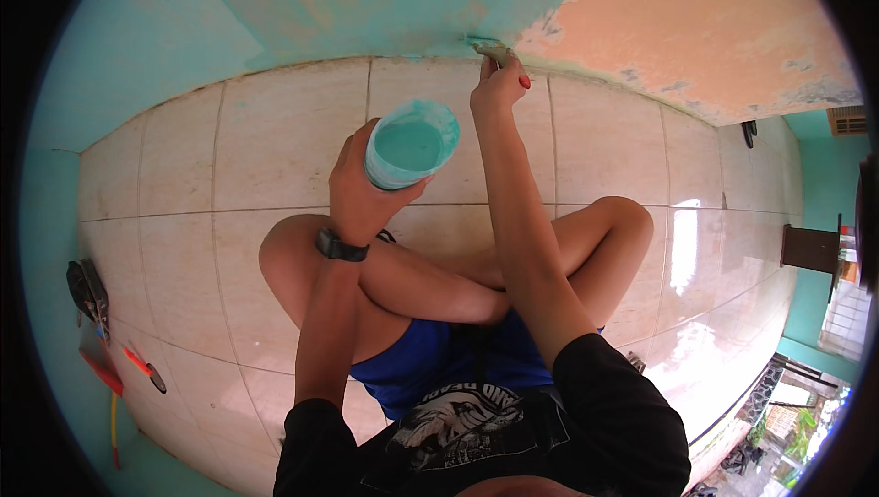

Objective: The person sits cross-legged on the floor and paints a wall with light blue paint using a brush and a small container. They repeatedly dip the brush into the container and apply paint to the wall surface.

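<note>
My left hand [364,188] is wrapped around a plastic cup [374,169] of turquoise paint [411,145], tilted a little above the floor. Paint smears coat the cup's inner wall. In my right hand [501,85] is a paintbrush [496,52] with a red handle end. Its bristles press on the base of the wall [384,3], just above the floor line, where turquoise meets bare peach. The turquoise coat is streaky over the middle, while the peach part [687,30] on the right has grey, flaking patches.
I sit cross-legged on a cream tile floor [288,140]. Against the left wall lie a black bag [88,290], a red dustpan [101,366] and an orange-handled tool [141,363]. A brown piece of furniture [810,246] stands far right, near a bright opening to plants outside.
</note>
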### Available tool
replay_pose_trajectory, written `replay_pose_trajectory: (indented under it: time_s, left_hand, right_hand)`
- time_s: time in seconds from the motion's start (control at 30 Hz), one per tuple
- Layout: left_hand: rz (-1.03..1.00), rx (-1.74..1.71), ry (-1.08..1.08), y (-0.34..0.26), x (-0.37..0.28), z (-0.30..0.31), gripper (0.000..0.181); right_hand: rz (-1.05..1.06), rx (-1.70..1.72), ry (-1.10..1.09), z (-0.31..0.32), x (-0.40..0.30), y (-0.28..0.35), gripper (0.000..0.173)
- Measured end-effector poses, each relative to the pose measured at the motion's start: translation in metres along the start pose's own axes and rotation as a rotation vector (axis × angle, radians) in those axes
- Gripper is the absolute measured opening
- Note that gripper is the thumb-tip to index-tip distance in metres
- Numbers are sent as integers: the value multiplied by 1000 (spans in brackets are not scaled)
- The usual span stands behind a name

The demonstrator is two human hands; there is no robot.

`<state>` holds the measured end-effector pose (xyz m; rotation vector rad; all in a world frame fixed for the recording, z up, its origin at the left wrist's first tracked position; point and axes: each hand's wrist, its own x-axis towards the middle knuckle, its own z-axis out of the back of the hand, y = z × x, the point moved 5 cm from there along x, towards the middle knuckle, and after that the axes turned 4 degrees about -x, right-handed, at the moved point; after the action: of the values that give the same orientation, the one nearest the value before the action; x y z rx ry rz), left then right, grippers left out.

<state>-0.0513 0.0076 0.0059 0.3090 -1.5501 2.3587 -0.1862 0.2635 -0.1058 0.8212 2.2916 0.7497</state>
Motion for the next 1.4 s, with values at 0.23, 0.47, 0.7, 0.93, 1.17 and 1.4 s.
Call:
replay_pose_trajectory:
  time_s: [0.23, 0.47, 0.7, 0.93, 1.17, 1.4]
  left_hand:
    - [-9, 8, -12, 2, -1, -1, 81]
    - [-1, 22, -8, 1, 0, 0, 80]
    - [2, 11, -1, 2, -1, 1, 82]
    - [10, 1, -9, 4, -2, 0, 81]
    - [13, 4, -11, 4, -1, -1, 83]
    - [3, 3, -16, 4, -2, -1, 84]
  right_hand:
    - [301, 113, 351, -36, -59, 114, 40]
    - [435, 79, 333, -64, -35, 130, 43]
    - [284, -32, 179, 2, -18, 79, 40]
    - [213, -132, 7, 16, -19, 81, 29]
    - [411, -57, 241, -88, -45, 184, 26]
    - [590, 30, 393, -102, -53, 199, 34]
